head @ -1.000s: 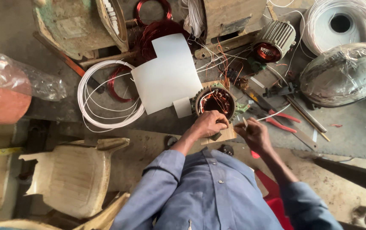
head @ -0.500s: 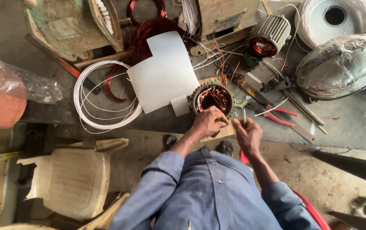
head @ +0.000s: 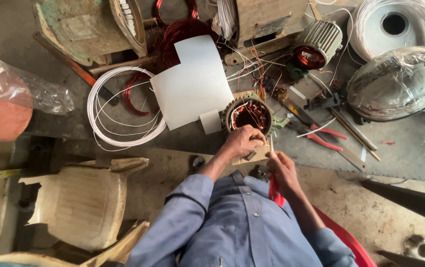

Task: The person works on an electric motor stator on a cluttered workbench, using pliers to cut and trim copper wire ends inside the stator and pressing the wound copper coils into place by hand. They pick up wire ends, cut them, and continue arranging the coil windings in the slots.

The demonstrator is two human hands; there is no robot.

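A motor stator (head: 248,115), its copper windings exposed, is seen from above on a cluttered grey surface (head: 400,148). The left hand (head: 242,142) is laid against the stator's near rim, fingers curled over it. A thin pale strip (head: 271,144) is pinched upright between the fingers of the right hand (head: 282,168), just beside the stator. A white sheet (head: 192,81) lies touching the stator's left side, with a coil of white wire (head: 123,109) beyond it. Red-handled pliers (head: 323,138) are seen to the right, near a second motor (head: 316,45) and a plastic-wrapped housing (head: 400,84).
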